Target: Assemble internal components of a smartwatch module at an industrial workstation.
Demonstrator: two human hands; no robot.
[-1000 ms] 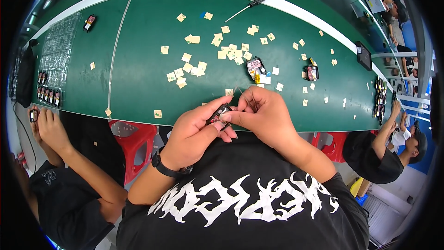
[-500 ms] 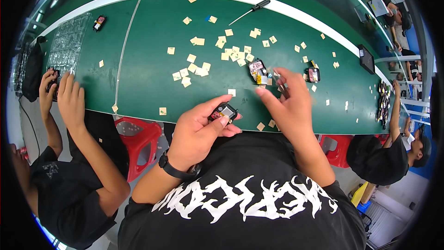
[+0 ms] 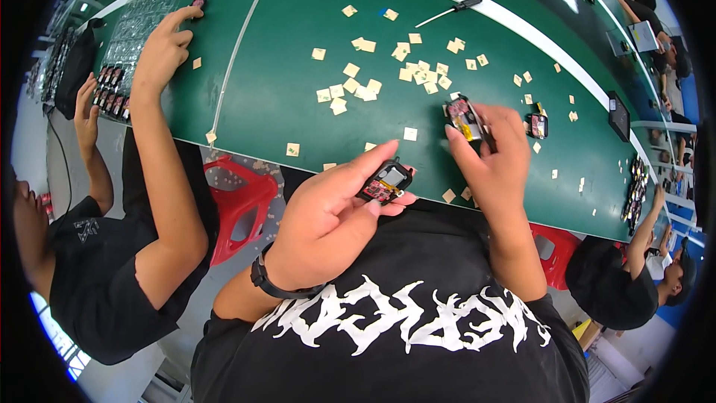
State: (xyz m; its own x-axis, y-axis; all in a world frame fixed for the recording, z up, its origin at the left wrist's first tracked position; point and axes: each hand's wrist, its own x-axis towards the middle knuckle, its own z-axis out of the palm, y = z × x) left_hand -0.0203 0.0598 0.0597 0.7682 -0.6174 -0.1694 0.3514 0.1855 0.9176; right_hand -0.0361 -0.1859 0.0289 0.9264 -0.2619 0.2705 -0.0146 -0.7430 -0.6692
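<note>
In my left hand (image 3: 328, 198) is a small black-cased electronic device (image 3: 386, 180), its opened case showing a grey block and a reddish circuit board. Thumb and fingers grip it by the edges, over the table's near edge. To the right, my right hand (image 3: 496, 153) has its thumb and fingers around a second open device (image 3: 464, 118) with a reddish board and yellow tape. That one is tilted above the green table. A dark slim shape by the right fingers is mostly hidden. A third open device (image 3: 537, 125) lies just right of this hand.
Many small cream square stickers (image 3: 351, 69) are scattered over the green table (image 3: 276, 112). A black-handled screwdriver (image 3: 451, 10) lies at the back. On the left, a co-worker's hand (image 3: 160, 52) reaches over a clear plastic tray (image 3: 142, 30). A black box (image 3: 618, 116) stands at right.
My right hand has closed on the second device, which is now tilted and shifted toward me. The tweezers in that hand no longer show clearly. The co-worker's arm has reached forward. The view has shifted.
</note>
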